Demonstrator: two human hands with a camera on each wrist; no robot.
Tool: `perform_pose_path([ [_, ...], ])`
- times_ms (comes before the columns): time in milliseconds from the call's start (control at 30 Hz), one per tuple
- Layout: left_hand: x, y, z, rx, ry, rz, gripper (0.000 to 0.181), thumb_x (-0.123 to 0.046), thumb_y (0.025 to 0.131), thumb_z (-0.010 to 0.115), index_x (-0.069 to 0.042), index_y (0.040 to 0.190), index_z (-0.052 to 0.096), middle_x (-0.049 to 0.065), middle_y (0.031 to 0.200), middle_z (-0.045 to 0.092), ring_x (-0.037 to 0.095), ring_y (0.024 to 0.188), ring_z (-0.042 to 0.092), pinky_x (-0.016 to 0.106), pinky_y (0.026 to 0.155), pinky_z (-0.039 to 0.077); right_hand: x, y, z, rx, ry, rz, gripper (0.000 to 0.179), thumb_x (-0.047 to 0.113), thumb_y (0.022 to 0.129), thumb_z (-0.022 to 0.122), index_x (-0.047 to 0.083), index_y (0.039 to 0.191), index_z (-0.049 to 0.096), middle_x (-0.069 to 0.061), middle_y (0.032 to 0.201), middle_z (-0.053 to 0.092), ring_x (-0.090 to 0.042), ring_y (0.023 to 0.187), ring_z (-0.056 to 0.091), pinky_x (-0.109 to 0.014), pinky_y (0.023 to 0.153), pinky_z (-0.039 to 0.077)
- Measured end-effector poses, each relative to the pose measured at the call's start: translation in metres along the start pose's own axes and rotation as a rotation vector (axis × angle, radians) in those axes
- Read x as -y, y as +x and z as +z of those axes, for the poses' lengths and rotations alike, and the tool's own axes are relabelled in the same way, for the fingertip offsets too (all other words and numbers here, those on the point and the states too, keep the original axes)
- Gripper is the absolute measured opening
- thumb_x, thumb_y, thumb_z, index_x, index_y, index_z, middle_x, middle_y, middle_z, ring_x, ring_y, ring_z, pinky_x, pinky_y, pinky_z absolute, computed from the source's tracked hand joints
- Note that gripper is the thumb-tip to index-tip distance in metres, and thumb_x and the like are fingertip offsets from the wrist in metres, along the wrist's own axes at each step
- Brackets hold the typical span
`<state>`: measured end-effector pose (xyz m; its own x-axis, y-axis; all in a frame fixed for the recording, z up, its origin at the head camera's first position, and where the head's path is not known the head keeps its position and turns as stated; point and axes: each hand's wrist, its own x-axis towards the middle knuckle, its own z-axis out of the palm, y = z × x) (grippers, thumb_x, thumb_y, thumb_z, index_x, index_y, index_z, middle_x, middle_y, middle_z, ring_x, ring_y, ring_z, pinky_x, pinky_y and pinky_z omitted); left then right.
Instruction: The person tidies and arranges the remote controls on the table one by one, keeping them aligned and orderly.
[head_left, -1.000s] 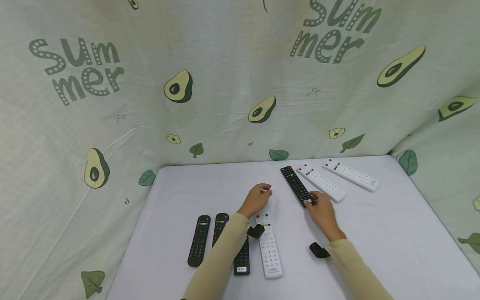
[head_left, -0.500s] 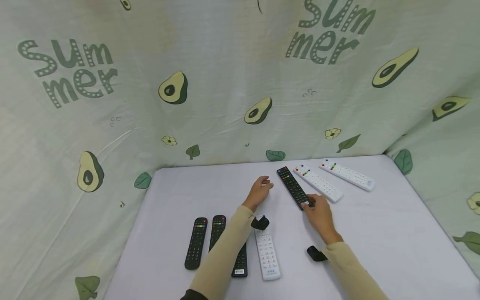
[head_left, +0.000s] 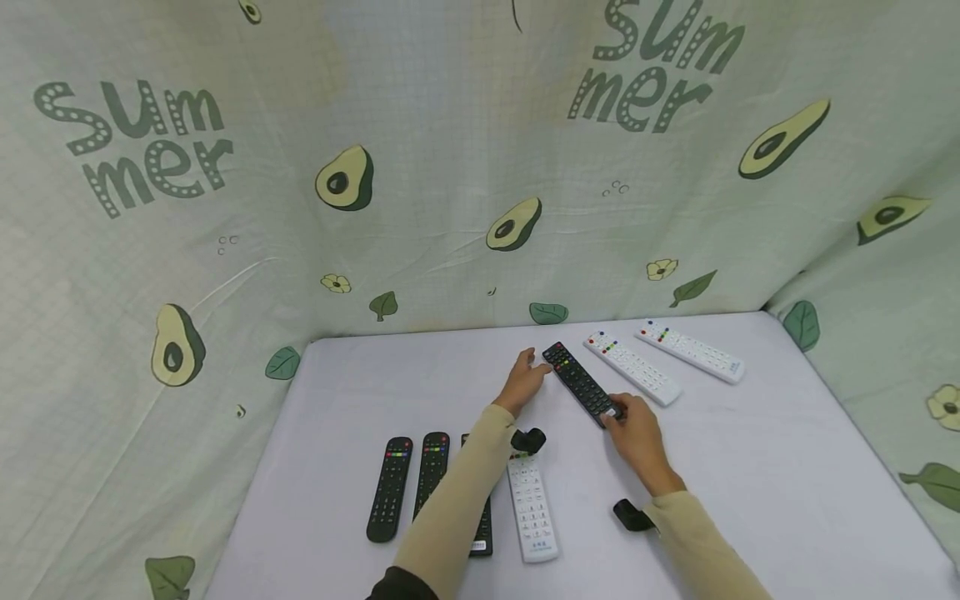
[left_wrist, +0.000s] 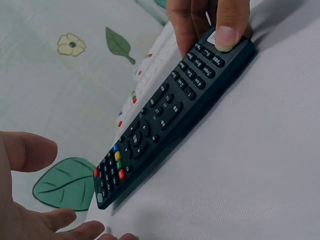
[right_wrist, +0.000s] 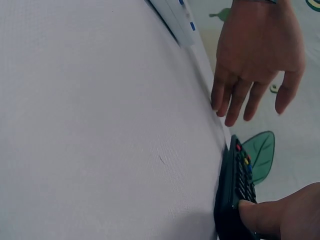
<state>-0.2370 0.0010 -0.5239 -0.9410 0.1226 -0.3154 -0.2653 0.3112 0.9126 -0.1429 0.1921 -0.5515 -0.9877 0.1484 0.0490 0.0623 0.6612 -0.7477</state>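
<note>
Nearest on the white-covered table (head_left: 765, 475) is a row of 4 remotes laid lengthwise w/ gaps: L black remote (head_left: 390, 490), 2nd black remote (head_left: 432, 467), 3rd black remote (head_left: 486, 537), mostly hidden behind the tan L sleeve (head_left: 461, 508), and front white remote (head_left: 534, 518), its top end partly covered by the L wrist cam (head_left: 528, 441). Coloured btns, where visible, sit at the far ends, so these 4 were prob. set for the person to read right way up. The tan R sleeve (head_left: 701, 546) and R wrist cam (head_left: 632, 516) come in at R. Beyond, the R hand (head_left: 637, 437) has its fingers closed on the label end of the held black remote (head_left: 581, 383), thumb on the top face, other fingers at the opposite edge; gripping just that end prob. leaves the keys uncovered. This remote slants away toward mid-table; can't tell if its far end touches the cloth. By that end is the L hand (head_left: 522, 381), fingers loosely spread, thumb well apart, holding nothing; prob. there because that end is free. Farther back R, middle white remote (head_left: 632, 368) and far white remote (head_left: 690, 351) lie at a similar slant, apart, roughly parallel. Last, avocado-print fabric (head_left: 435, 108) hangs behind, w/ "summer" lettering.
</note>
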Motion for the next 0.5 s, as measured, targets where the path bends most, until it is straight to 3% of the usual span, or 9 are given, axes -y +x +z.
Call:
perform_pose_path([
  [500,0.001,-0.012,0.002,-0.02,0.046,0.008,0.063,-0.032,0.104,0.058,-0.003,0.159,0.045,0.022,0.162,0.042,0.04,0.153,0.036,0.052,0.126,0.032,-0.005,-0.015,-0.003,0.01,0.084,-0.023,0.041,-0.004,0.096,0.07,-0.009,0.136,0.063,-0.035,0.129,0.064,-0.044,0.109,0.07,-0.051,0.093,0.06],
])
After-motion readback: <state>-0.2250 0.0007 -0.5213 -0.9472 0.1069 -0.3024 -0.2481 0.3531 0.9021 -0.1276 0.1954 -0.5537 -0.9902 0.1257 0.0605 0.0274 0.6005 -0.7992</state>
